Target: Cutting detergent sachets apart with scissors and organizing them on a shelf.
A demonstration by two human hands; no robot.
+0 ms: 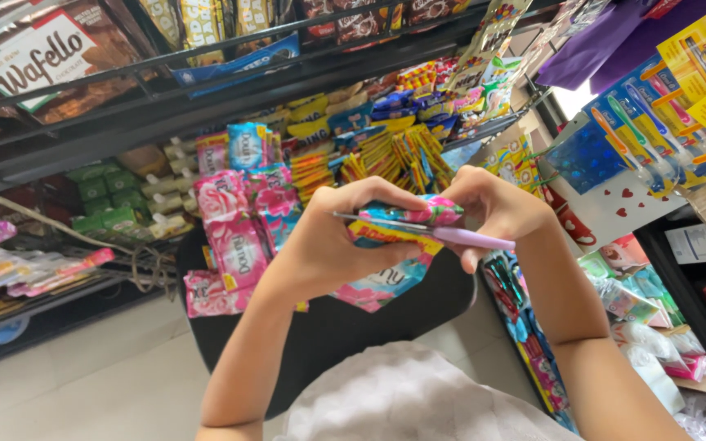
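My left hand (328, 245) is closed around a strip of colourful packets (394, 237), held in the air in front of the shelves (206, 106). My right hand (492, 208) grips lilac-handled scissors (435, 233), blades laid narrow along the strip's top edge. Pink sachets (230, 237) hang just behind my knuckles. Open floor (83, 367) lies below to the left; hanging cards (663, 122) crowd the right.

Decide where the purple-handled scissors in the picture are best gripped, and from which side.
Grip the purple-handled scissors by the smooth purple handle, coming from the right. The handle juts out level past the right hand, while the thin metal blades run left across the colourful plastic sachet pinched by the left hand, so that end is sharp and crowded.
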